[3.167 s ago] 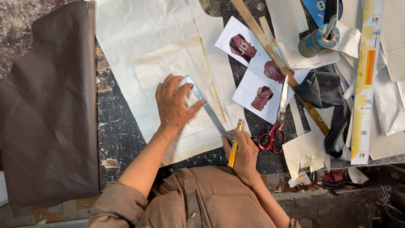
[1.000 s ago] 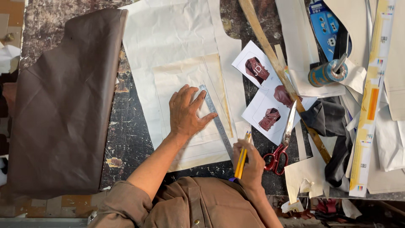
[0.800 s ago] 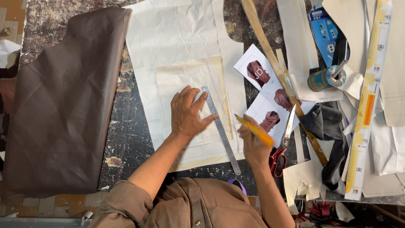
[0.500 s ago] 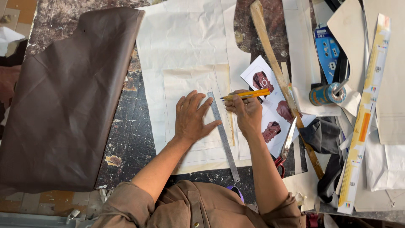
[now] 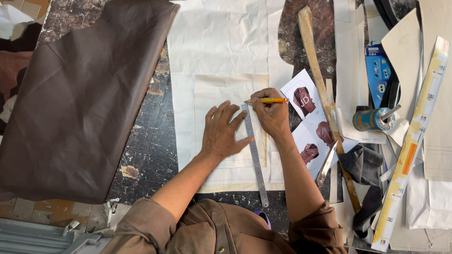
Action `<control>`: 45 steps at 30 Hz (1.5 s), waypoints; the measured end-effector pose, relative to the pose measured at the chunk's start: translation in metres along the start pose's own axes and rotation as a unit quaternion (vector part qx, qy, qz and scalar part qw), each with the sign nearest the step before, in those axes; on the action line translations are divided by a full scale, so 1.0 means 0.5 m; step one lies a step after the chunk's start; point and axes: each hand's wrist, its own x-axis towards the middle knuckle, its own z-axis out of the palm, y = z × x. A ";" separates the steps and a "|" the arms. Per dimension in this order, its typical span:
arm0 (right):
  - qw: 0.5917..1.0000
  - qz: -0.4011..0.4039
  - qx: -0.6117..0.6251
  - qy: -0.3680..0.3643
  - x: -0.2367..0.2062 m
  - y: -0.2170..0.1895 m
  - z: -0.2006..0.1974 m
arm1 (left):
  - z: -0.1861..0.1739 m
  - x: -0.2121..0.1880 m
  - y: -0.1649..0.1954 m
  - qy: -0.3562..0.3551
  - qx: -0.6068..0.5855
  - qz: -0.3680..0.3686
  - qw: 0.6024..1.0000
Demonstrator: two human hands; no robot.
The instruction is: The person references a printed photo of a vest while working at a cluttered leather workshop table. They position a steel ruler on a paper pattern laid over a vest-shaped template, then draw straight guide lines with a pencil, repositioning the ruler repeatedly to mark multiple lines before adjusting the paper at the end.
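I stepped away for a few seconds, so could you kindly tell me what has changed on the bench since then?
The right hand carried the yellow pencil from the near end of the steel ruler up to its far end, where the tip now meets the paper pattern. The left hand stayed spread flat, pinning ruler and paper. The brown leather did not move.

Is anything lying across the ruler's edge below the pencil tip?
Nothing visible does. The right hand holds the pencil at the ruler's top end; the left hand presses flat beside the ruler.
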 end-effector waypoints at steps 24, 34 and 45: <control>0.996 -0.012 -0.031 0.078 -0.042 -0.068 -0.012 | 0.013 -0.016 0.028 0.044 0.018 0.058 0.997; 0.962 0.036 -0.269 0.040 -0.270 -0.079 -0.053 | 0.009 -0.005 0.034 0.038 0.036 0.060 0.997; 0.871 0.305 -0.386 -0.009 -0.506 -0.071 -0.053 | 0.001 -0.026 0.044 0.029 0.026 0.068 0.997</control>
